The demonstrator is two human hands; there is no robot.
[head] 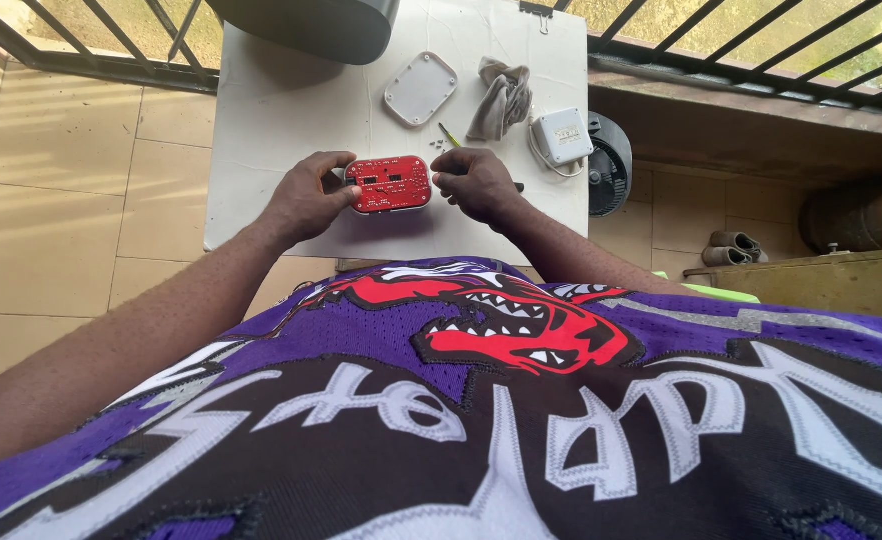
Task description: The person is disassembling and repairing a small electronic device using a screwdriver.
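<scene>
A red circuit board point(390, 183) in a white casing lies on the white table point(291, 120) near its front edge. My left hand point(309, 196) grips the board's left end. My right hand point(479, 183) rests at its right side, fingers curled around a dark slim tool whose end pokes out to the right; its tip is hidden. A white rounded cover point(420, 88) lies farther back, beside a grey cloth point(502, 98) and a small green-handled tool point(449, 135). Tiny screws point(439, 144) lie near it.
A white square box with a cable point(561, 136) sits at the table's right edge. A dark fan point(609, 165) stands on the floor to the right, shoes point(729, 248) beyond it. A grey round object point(321, 25) sits at the table's back. Railings line the far side.
</scene>
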